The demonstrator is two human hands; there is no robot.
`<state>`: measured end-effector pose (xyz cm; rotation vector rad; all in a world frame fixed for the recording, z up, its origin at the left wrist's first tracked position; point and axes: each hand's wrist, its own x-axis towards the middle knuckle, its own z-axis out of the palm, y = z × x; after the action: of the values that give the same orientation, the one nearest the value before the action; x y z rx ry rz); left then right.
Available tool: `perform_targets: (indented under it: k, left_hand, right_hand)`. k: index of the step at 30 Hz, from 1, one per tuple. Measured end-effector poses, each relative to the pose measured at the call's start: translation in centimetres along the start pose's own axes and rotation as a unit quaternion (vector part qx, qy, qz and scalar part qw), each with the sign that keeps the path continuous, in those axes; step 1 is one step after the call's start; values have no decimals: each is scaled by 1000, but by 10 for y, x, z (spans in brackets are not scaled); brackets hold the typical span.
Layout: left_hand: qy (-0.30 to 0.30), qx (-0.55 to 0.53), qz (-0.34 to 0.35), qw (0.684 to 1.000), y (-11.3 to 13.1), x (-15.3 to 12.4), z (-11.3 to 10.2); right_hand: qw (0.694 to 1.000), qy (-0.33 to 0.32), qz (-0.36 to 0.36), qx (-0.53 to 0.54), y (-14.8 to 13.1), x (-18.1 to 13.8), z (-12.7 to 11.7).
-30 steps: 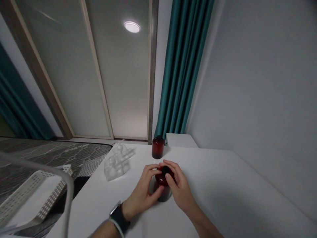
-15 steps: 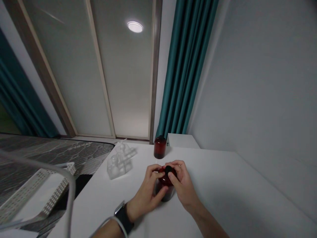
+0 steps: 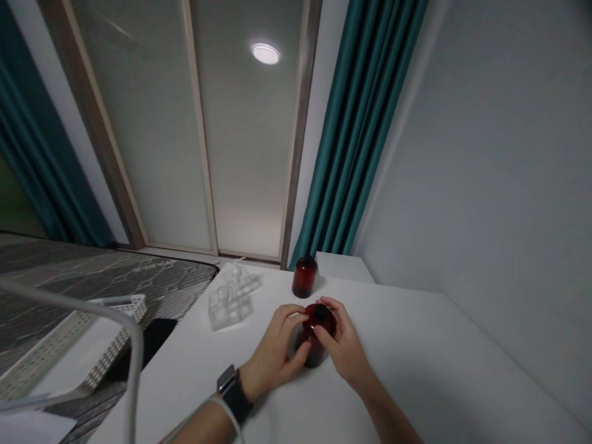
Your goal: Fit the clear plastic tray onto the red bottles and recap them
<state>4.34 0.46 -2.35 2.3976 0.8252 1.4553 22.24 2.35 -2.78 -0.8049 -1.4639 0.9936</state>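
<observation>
A dark red glass bottle [image 3: 315, 354] with a black top [image 3: 320, 312] stands on the white table [image 3: 398, 345] between my hands. My left hand [image 3: 282, 346] curves around its left side, fingertips on the shoulder and thumb low against the body. From the right, my right hand [image 3: 341, 340] holds the bottle's shoulder, its thumb in front and its fingers behind. Just beyond stands a second dark red bottle [image 3: 304, 279] with a dark top. To the left on the table, clear glass or plastic pieces [image 3: 229, 302] sit together; their exact kind is hard to make out.
A white perforated basket [image 3: 99, 357] is at the lower left, beyond the table edge. In front of it curves a grey tube [image 3: 135, 357]. A white box-like surface [image 3: 346, 266] adjoins the far table edge, near the teal curtain [image 3: 356, 135]. A wall [image 3: 499, 172] rises on the right.
My right thumb has come off the bottle's black top and down onto its shoulder. Both hands stay around the bottle. The whole view has tilted slightly.
</observation>
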Motion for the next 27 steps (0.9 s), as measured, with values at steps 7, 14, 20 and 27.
perform_targets:
  k: [7,14,20,27]
  left_hand:
    - [6,70,-19,997,-3,1,-3]
    - [-20,97,-28,995,-8,0,-2]
    - [-54,101,-37,993,-10,-2,-1]
    - [-81,99,-52,990,-12,-2,0]
  right_hand:
    - [997,4,-23,-69,12,29,-15]
    - [995,29,-11,-99,38,70,-41]
    - [994,52,3,-97,60,96,-49]
    - [994,65,2,-90,69,99,-49]
